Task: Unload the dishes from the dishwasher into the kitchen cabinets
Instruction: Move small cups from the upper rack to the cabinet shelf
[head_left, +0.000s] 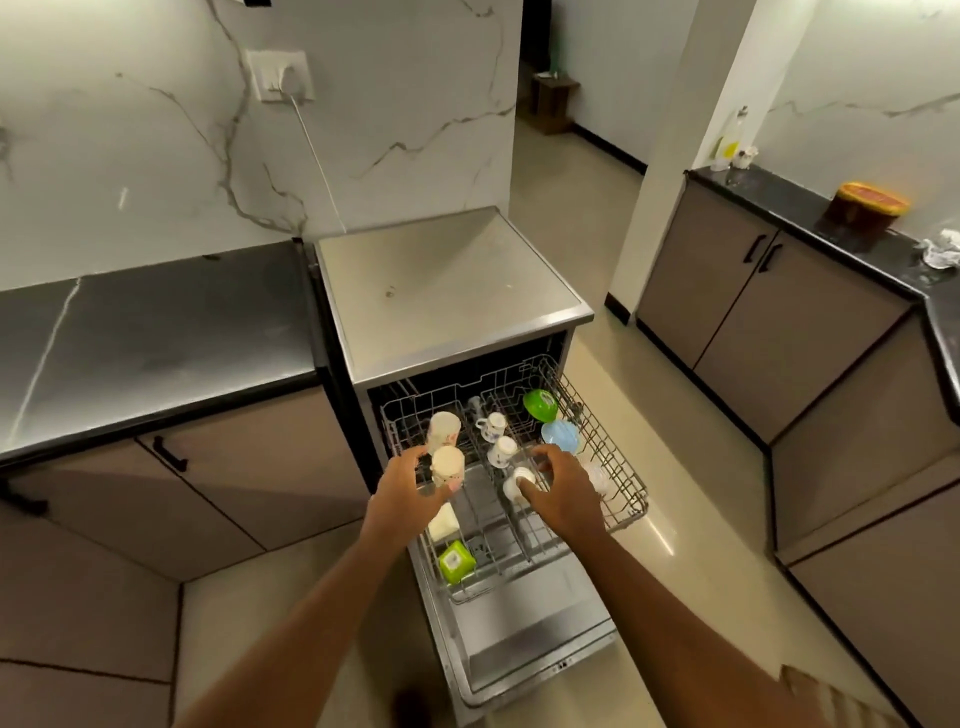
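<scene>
The left hand (410, 493) grips a cream tumbler (448, 466) in the rack (631, 488), and the right hand (558, 491) pinches a small white cup (518, 483) whose lower part it hides. The rack is drawn out over the open dishwasher door (540, 644), which stands on a pale floor (613, 395) between a dark worktop (156, 332) and brown cabinets (753, 306). It also holds a second tumbler (443, 430), two patterned cups (492, 426), a green bowl (540, 405), a blue bowl (561, 435) and a green container (456, 561); a clear item at its right edge is hard to make out.
</scene>
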